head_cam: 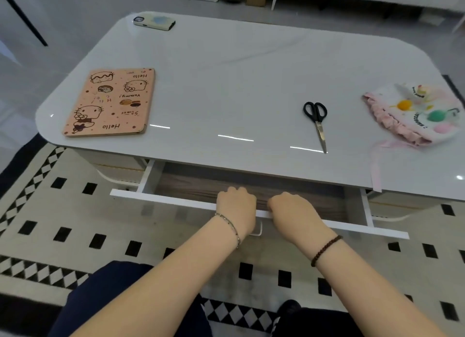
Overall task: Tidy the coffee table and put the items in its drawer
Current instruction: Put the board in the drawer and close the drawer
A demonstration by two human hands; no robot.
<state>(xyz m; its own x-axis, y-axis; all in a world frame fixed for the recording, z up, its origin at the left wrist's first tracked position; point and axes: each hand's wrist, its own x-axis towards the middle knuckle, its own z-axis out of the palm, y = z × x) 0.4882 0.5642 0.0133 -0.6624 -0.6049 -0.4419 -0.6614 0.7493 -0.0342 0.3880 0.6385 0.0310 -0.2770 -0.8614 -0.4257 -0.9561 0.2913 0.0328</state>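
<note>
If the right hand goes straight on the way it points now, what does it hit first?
The right hand points into the open drawer; it would probably meet the wood-grain floor, under the tabletop. Depth is unclear.

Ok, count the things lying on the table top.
4: phone at the far left corner, notebook near left, scissors right of centre, bonnet at the right edge. The table runs out of frame on the right, so more may be hidden.

I see drawer (163, 198) pulled open and empty, and on tabletop (239, 80) pink notebook (110, 101) flat left, closed black scissors (317, 121) right-centre, frilly cloth (412, 112) far right, phone (154, 22) at back.
</note>
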